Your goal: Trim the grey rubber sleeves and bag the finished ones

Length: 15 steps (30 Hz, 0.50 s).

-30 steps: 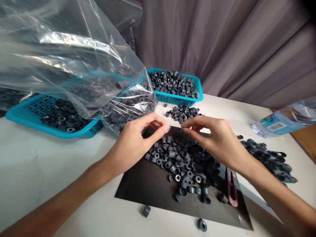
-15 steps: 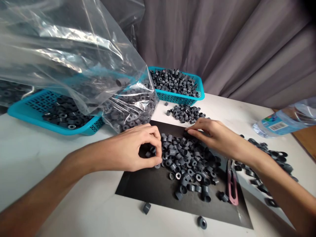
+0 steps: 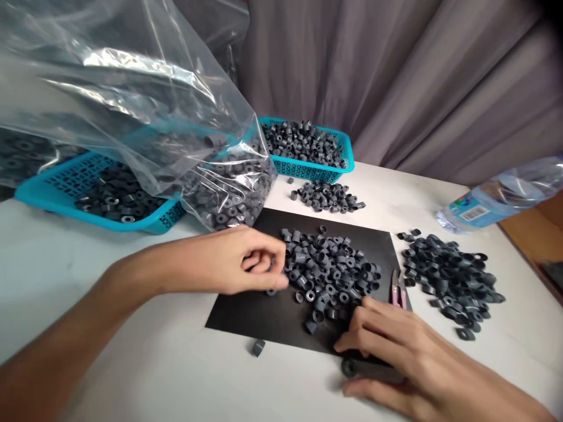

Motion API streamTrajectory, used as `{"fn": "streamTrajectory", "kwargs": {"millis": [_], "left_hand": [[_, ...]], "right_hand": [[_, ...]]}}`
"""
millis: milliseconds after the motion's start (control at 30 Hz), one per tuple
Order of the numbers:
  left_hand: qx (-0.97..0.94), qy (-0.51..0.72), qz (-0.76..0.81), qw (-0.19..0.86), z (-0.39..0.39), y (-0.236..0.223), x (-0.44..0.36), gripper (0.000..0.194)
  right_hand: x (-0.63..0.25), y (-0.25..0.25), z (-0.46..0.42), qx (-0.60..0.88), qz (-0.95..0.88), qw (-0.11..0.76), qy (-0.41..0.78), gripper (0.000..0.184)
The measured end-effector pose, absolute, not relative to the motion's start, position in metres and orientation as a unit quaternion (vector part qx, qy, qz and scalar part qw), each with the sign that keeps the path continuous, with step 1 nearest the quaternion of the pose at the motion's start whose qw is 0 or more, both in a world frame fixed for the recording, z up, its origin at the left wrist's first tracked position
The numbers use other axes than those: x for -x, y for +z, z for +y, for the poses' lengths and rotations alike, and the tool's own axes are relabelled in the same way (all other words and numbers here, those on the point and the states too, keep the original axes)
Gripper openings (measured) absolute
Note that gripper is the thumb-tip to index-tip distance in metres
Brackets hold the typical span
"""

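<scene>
My left hand point(image 3: 246, 261) hovers at the left edge of a heap of small dark grey plastic rings point(image 3: 329, 272) on a black sheet point(image 3: 246, 316). Its fingers are curled and the thumb tip is near the index; whatever they hold is hidden. At the near edge of the sheet, my right hand point(image 3: 396, 357) has thumb and fingers apart, either side of a dark ring-ended piece point(image 3: 350, 367) low over the white table. I see no firm grip on it. Beyond that hand lie pink-handled snips point(image 3: 398, 293), partly covered.
A clear plastic bag point(image 3: 229, 187) of rings leans over a teal basket point(image 3: 101, 220) at left. Another full teal basket point(image 3: 312, 170) stands behind. Loose rings form a small pile point(image 3: 329, 196) and a larger one point(image 3: 453, 281). A water bottle point(image 3: 479, 208) lies at right.
My right hand has come from the far side of the heap down to the near edge, and its fingers have spread around the dark piece. My left hand stays almost in place, fingers curled further.
</scene>
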<state>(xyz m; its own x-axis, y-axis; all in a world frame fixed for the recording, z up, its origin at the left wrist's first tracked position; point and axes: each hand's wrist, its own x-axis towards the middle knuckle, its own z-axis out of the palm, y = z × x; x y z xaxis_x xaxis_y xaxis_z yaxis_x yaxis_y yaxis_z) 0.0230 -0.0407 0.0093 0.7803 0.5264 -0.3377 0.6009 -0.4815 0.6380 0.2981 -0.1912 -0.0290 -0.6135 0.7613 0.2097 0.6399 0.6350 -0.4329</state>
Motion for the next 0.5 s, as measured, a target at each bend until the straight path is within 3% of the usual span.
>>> {"fn": "streamTrajectory", "kwargs": {"millis": [133, 333, 500], "left_hand": [[-0.85, -0.166, 0.318, 0.386, -0.059, 0.008, -0.018, 0.03], [-0.865, -0.165, 0.319, 0.351, -0.071, 0.005, -0.024, 0.008], [-0.885, -0.085, 0.299, 0.346, -0.064, 0.008, -0.029, 0.006]], "right_hand": [[-0.299, -0.033, -0.193, 0.395, -0.879, 0.169, 0.208, 0.012], [-0.312, -0.038, -0.191, 0.431, -0.853, 0.195, 0.222, 0.011], [-0.317, -0.046, -0.191, 0.443, -0.85, 0.197, 0.207, 0.016]]}}
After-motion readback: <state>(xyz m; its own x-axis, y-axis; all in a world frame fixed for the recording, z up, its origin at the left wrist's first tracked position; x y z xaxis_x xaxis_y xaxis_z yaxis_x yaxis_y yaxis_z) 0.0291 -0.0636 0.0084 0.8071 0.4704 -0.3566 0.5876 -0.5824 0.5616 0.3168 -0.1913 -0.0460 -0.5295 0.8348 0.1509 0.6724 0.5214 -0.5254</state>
